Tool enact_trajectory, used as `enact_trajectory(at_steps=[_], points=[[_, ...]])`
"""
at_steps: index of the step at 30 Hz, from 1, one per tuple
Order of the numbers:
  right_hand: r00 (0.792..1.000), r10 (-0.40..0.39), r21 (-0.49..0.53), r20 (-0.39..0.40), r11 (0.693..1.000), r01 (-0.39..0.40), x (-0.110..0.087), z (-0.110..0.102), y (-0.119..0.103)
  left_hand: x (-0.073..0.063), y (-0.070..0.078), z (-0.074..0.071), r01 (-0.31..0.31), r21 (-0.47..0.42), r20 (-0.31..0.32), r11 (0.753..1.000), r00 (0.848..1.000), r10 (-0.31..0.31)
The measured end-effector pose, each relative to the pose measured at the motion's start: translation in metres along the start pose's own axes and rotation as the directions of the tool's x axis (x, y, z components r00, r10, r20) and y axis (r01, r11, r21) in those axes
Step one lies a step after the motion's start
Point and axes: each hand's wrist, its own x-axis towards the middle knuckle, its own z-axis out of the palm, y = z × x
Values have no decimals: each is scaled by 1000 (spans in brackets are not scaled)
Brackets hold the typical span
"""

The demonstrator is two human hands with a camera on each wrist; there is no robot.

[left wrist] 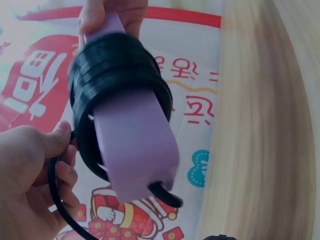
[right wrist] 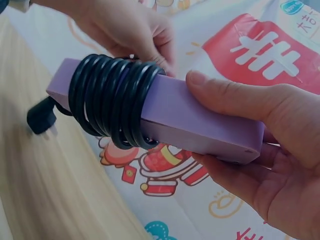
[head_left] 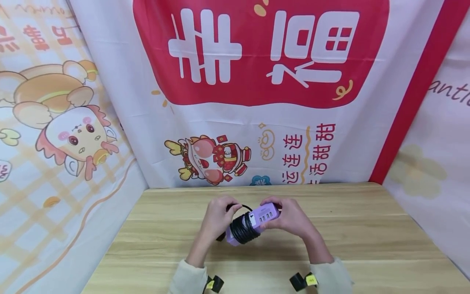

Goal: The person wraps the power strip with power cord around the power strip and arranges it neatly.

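A purple power strip (head_left: 267,214) with a row of ports on its face is held up over the wooden table. Black cable (right wrist: 107,97) is wound round its middle in several coils. My right hand (head_left: 291,217) grips one end, thumb on one side and fingers on the other, as the right wrist view shows. My left hand (head_left: 217,215) pinches a stretch of the cable beside the coils between thumb and fingers (left wrist: 62,134). A black plug (right wrist: 41,116) hangs near the strip's other end, where the cable leaves the body (left wrist: 142,145).
The wooden table (head_left: 165,245) spreads below both hands. Behind it hangs a white cloth (head_left: 147,122) with a red panel and cartoon figures. Printed cloths (head_left: 22,155) also line the left and right sides. Black wrist cameras (head_left: 298,281) sit at both sleeves.
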Motion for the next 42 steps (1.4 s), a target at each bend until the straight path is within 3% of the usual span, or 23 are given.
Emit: enact_trajectory(at_steps=[6, 11, 16, 19, 29, 34, 39, 42], points=[[996, 27, -90, -88, 995, -35, 4, 4, 8, -1, 6, 4, -36, -36, 19, 999, 999, 36], [980, 53, -99, -191, 992, -73, 5, 6, 10, -2, 11, 5, 10, -111, 74, 994, 997, -1], [961, 76, -69, -267, 993, -98, 5, 6, 11, -2, 18, 6, 86, -275, 195, 958, 980, -32], [949, 89, -64, -301, 992, -113, 5, 7, 12, -4, 21, 9, 120, -328, 247, 937, 968, -38], [924, 131, -27, -360, 988, -151, 5, 3, 12, -8, 32, 24, 94, -351, 230, 932, 973, -11], [901, 182, 39, -393, 983, -182, 6, 1, 11, -9, 36, 30, 157, -428, 217, 890, 974, -67], [872, 237, 92, -428, 971, -219, 7, -1, 9, -8, 36, 35, 243, -444, 261, 863, 956, -135], [863, 279, 126, -421, 960, -249, 8, -2, 9, -8, 33, 38, 245, -439, 310, 864, 944, -110]])
